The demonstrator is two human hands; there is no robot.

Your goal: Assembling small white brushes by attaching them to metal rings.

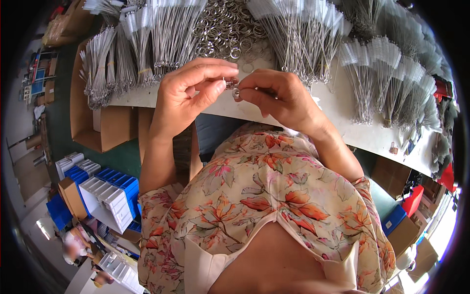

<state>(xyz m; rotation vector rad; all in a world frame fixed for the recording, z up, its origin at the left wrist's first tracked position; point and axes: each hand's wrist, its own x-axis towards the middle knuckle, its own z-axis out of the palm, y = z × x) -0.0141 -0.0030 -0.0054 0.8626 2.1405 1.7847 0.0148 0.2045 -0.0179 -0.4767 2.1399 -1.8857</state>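
My left hand [188, 90] and my right hand [281, 95] meet over the near edge of the white table. Between their fingertips are a few small shiny metal rings [237, 93]. The left thumb and fingers pinch some of them, and the right fingers are closed on the lower ones. How the rings are joined is too small to make out. Just beyond my hands lies a loose heap of similar metal rings [223, 27]. Thin wire-handled brushes with white bristles lie in piles on both sides of it, a left pile [171, 34] and a right pile [301, 44].
More brush bundles [364, 83] cover the table's right side. An open cardboard box [95, 122], holding brush bundles at its top, stands against the table's left edge. Blue and white plastic bins [110, 193] are stacked at lower left. A person [76, 242] is farther off.
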